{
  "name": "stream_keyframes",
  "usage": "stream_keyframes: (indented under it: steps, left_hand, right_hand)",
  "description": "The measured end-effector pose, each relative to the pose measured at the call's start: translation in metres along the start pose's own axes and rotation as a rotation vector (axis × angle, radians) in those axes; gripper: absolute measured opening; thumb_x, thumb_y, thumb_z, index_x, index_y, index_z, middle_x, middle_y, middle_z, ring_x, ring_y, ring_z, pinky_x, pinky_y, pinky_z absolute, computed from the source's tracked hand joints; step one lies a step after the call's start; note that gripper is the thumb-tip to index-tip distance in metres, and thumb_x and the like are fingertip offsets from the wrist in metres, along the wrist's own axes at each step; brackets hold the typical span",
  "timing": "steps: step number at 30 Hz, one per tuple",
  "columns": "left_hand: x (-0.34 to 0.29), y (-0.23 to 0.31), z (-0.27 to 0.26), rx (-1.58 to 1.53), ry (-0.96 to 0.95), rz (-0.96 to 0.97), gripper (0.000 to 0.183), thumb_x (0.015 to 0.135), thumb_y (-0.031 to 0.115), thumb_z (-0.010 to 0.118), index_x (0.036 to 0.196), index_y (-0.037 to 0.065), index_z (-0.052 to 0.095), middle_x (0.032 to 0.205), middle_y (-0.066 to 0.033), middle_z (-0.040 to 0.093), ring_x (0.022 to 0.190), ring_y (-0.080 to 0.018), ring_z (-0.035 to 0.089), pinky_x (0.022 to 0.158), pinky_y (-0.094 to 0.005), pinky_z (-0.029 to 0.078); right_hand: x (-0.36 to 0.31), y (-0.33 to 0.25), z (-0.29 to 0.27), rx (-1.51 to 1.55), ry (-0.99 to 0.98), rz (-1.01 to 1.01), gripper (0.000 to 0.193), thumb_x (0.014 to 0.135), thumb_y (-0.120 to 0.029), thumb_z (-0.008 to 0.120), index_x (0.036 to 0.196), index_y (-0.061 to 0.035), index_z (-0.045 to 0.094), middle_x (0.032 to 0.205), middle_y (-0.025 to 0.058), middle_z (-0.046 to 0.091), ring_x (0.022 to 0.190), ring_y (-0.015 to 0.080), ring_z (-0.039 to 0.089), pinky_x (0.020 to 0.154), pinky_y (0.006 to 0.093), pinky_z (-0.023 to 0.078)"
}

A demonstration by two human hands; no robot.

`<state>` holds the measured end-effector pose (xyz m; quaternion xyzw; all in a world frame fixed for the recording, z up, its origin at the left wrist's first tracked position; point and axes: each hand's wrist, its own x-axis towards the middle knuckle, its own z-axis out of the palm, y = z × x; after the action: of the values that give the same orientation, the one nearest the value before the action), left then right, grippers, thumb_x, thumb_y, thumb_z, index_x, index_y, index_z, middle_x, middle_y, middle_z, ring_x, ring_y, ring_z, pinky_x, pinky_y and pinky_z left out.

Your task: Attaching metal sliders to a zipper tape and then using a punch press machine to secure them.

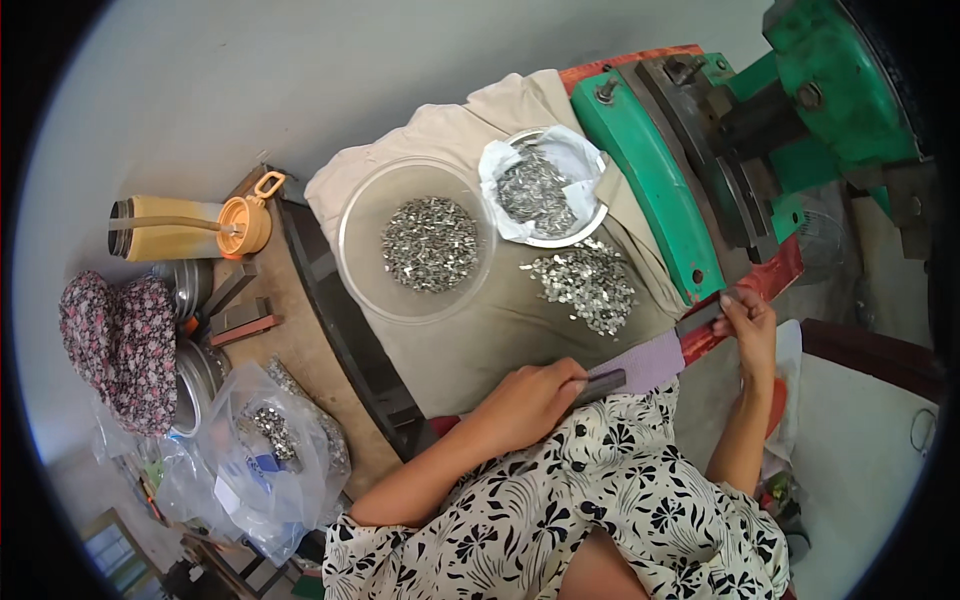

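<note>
Left grip [535,402] is closed round a dark bar [605,383]; right grip [750,318] pinches a strip [700,319].

Left hand [528,398], right hand [750,322] curled

The right fingers [735,302] hold a dark strip [698,319].

Beige cloth [450,365] bears tub [364,255], bowl [560,242] and metal pieces [592,287].
</note>
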<state>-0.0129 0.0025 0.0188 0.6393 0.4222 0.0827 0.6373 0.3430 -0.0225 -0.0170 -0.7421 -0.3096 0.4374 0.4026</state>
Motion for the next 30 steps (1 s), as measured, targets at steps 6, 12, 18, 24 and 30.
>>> stream_keyframes:
  steps: [6,12,18,24,30]
  left_hand:
    - [-0.02,-0.001,0.007,0.434,0.17,0.097,0.027,0.086,0.013,0.069,0.109,0.008,0.056,0.106,-0.0111,0.05,0.084,-0.0351,0.065,0.068,-0.0453,0.056]
    - [-0.02,-0.005,0.003,0.561,0.241,0.182,0.015,0.086,0.014,0.07,0.099,0.009,0.067,0.095,-0.0072,0.054,0.077,-0.0292,0.065,0.065,-0.0423,0.055]
    - [0.011,-0.013,-0.015,0.437,0.498,0.294,0.01,0.085,0.01,0.071,0.095,0.008,0.069,0.089,-0.008,0.058,0.075,-0.0303,0.064,0.064,-0.0407,0.053]
    - [0.03,-0.011,-0.015,0.468,0.55,0.336,0.013,0.084,0.008,0.071,0.096,0.008,0.068,0.087,-0.0075,0.057,0.075,-0.0305,0.064,0.063,-0.0417,0.052]
    - [0.039,-0.009,-0.015,0.57,0.507,0.332,0.009,0.085,0.011,0.07,0.09,0.009,0.064,0.086,-0.0069,0.056,0.074,-0.0289,0.065,0.062,-0.042,0.053]
  right_hand:
    - [-0.007,-0.003,0.035,-0.251,0.215,-0.24,0.047,0.086,-0.002,0.073,0.127,0.0,0.05,0.065,0.001,0.057,0.052,0.0069,0.052,0.045,0.0228,0.039]
    - [-0.051,-0.018,0.051,-0.428,0.189,-0.762,0.01,0.078,-0.004,0.077,0.087,-0.0022,0.072,0.081,0.0072,0.067,0.067,0.0149,0.063,0.058,0.0261,0.048]
    - [-0.066,-0.038,0.11,-0.539,-0.215,-1.042,0.019,0.072,-0.009,0.08,0.089,-0.0089,0.073,0.083,0.0046,0.063,0.07,0.0216,0.063,0.059,0.0313,0.05]
    - [-0.063,-0.039,0.134,-0.671,-0.349,-1.111,0.018,0.072,-0.013,0.072,0.089,-0.0117,0.072,0.082,0.0018,0.056,0.074,0.0196,0.06,0.061,0.0329,0.05]
    - [-0.058,-0.049,0.135,-0.672,-0.395,-1.096,0.015,0.072,-0.013,0.079,0.085,-0.0122,0.071,0.081,0.0023,0.058,0.07,0.0216,0.06,0.057,0.0342,0.047]
